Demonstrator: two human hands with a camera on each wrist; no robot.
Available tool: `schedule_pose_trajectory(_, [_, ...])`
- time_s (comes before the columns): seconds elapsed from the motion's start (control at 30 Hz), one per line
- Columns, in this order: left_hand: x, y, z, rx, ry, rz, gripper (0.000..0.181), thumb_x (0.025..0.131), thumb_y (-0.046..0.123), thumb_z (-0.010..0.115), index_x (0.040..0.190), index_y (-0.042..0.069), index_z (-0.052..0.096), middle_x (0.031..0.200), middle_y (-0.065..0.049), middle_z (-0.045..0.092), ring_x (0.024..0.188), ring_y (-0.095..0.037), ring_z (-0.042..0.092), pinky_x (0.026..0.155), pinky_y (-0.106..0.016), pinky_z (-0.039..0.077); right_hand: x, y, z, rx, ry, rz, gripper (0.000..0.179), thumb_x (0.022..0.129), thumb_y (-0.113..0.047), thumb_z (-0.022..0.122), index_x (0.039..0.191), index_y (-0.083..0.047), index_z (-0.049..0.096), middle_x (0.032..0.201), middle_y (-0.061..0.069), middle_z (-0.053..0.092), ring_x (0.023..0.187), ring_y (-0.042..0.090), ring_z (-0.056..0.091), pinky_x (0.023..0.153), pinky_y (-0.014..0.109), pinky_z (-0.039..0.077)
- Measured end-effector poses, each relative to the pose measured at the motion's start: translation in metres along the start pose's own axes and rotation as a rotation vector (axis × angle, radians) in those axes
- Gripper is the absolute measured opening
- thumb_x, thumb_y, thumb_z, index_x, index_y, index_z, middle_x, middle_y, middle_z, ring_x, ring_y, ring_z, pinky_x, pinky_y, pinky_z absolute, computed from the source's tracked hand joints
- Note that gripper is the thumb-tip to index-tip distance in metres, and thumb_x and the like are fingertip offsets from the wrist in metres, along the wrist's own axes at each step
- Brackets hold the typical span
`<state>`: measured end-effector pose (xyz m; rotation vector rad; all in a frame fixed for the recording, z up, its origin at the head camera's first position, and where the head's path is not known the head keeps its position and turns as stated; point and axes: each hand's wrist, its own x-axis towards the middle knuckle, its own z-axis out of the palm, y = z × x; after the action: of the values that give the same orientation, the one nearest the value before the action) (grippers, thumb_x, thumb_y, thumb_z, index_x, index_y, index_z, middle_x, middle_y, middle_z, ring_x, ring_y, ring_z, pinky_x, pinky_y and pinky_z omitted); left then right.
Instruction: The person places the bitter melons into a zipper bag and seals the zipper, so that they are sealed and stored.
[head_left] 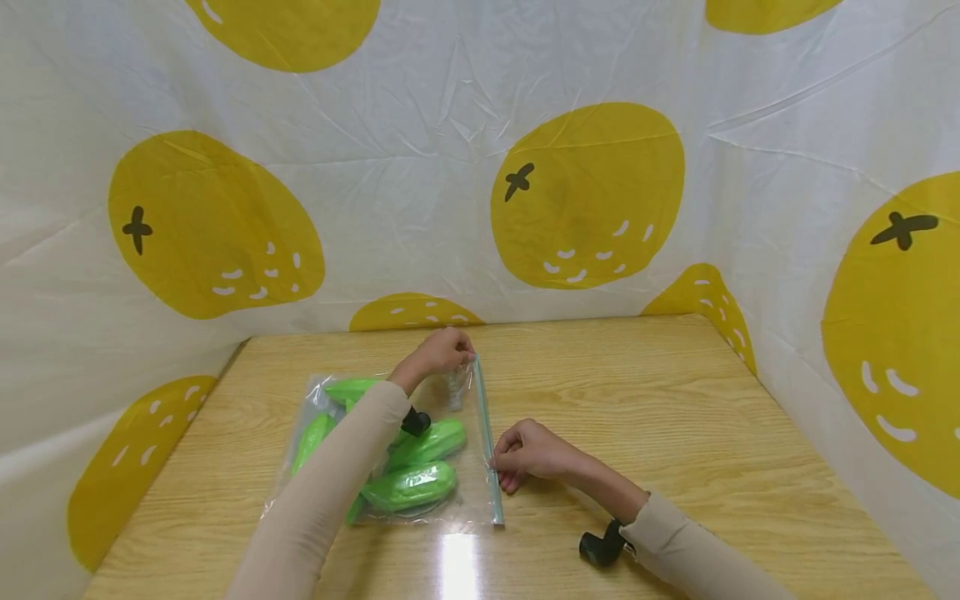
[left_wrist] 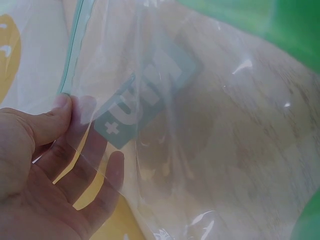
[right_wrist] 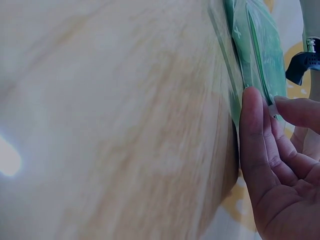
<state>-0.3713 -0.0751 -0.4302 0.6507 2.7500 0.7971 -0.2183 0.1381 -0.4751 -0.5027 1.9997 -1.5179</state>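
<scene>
A clear zip bag lies flat on the table, with several bright green, elongated items inside. Its teal zip strip runs along the right edge. At the far end of that strip, my left hand pinches the bag's corner between thumb and index finger; the other fingers show through the plastic in the left wrist view. Lower on the strip, my right hand pinches a small whitish slider between thumb and fingers. A teal printed label marks the bag near the left hand.
The wooden table is walled at the back and sides by a white cloth with yellow fruit prints. Each wrist carries a black camera mount. The left forearm crosses over the bag, covering some green items.
</scene>
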Motion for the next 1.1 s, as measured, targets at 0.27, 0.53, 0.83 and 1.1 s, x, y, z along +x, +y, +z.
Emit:
schedule_pose_trajectory(0.27, [0.0002,0.002,-0.0004,0.02,0.004,0.007,0.017,0.103,0.016,0.064,0.102,0.004,0.077,0.091,-0.008,0.075,0.075,-0.014,0.064,0.066,-0.024,0.052,0.0,0.0007,-0.0009,-0.007,-0.002,-0.01,0.018,0.096,-0.005,0.068,0.089,0.011,0.07,0.074,0.018,0.073,0.062,0.015,0.07,0.064,0.034,0.066])
schedule_pose_trajectory(0.53, [0.0001,0.0031,-0.0001,0.029,0.019,0.013,0.017,0.103,0.016,0.063,0.101,0.005,0.077,0.09,-0.008,0.075,0.075,-0.014,0.061,0.069,-0.025,0.052,0.0,0.0009,0.0001,0.008,-0.001,0.001,0.018,0.096,-0.005,0.067,0.089,0.012,0.07,0.073,0.016,0.073,0.061,0.015,0.07,0.064,0.035,0.066])
schedule_pose_trajectory(0.83, [0.0021,0.0014,-0.0026,0.02,0.037,0.006,0.016,0.103,0.016,0.064,0.098,0.006,0.076,0.082,-0.006,0.073,0.072,-0.013,0.06,0.066,-0.023,0.051,0.0005,0.0006,0.0032,0.007,-0.005,0.027,0.016,0.094,-0.003,0.069,0.088,0.011,0.071,0.07,0.012,0.072,0.06,0.014,0.069,0.063,0.035,0.066])
schedule_pose_trajectory(1.1, [0.0026,-0.0005,-0.0035,0.023,0.03,0.01,0.016,0.103,0.017,0.064,0.101,0.006,0.076,0.088,-0.007,0.074,0.074,-0.013,0.061,0.066,-0.023,0.052,-0.0016,-0.0003,0.0029,-0.002,-0.016,0.027,0.017,0.094,-0.003,0.068,0.088,0.012,0.071,0.07,0.013,0.072,0.06,0.014,0.069,0.063,0.035,0.066])
